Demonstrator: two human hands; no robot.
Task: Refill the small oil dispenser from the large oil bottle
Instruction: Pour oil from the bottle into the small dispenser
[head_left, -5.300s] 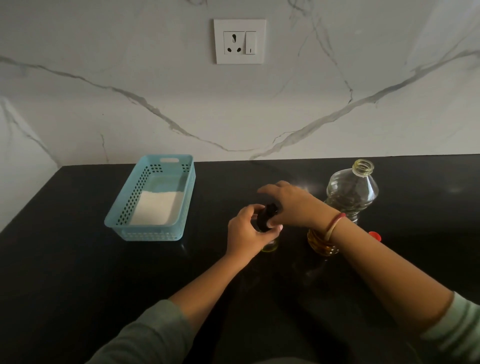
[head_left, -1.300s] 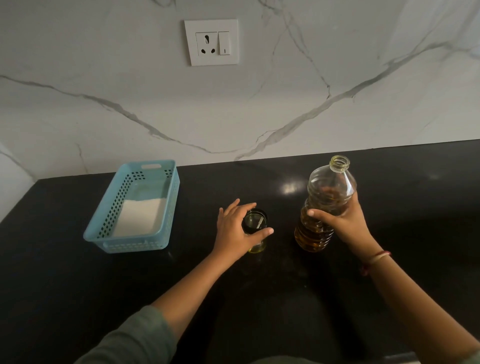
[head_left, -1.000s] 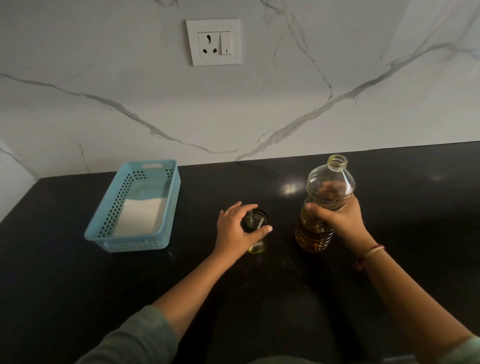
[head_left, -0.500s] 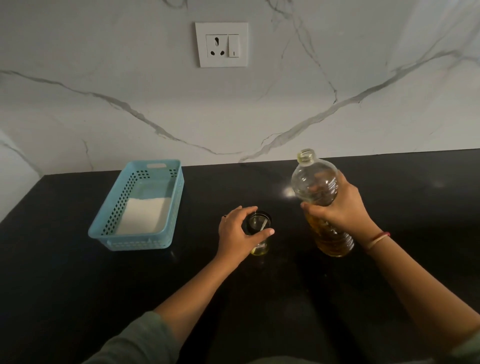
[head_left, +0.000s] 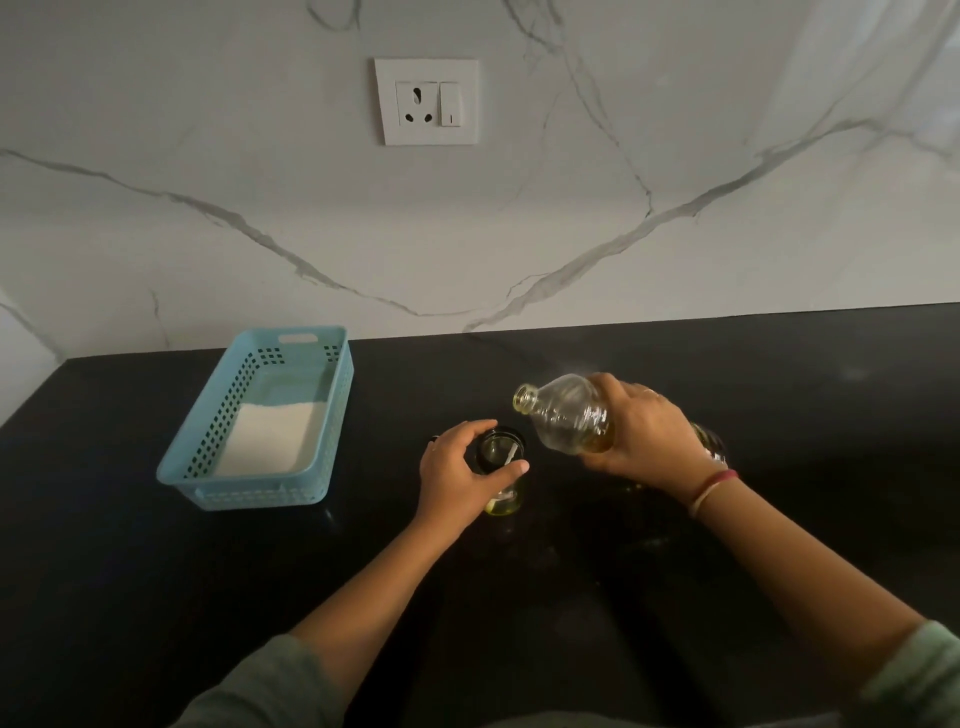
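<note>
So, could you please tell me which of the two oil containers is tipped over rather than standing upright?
The large oil bottle, held in the right hand, is tilted with its open mouth toward the small dispenser, which stands upright on the counter in the left hand.

We see the clear oil bottle tipped nearly sideways, uncapped mouth pointing left above the small dispenser, which stands open on the counter holding little yellow oil.

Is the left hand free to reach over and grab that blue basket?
Probably not yet. The path across the counter to the blue basket looks open, but the left hand is steadying the small dispenser while the right hand tilts the bottle.
</note>
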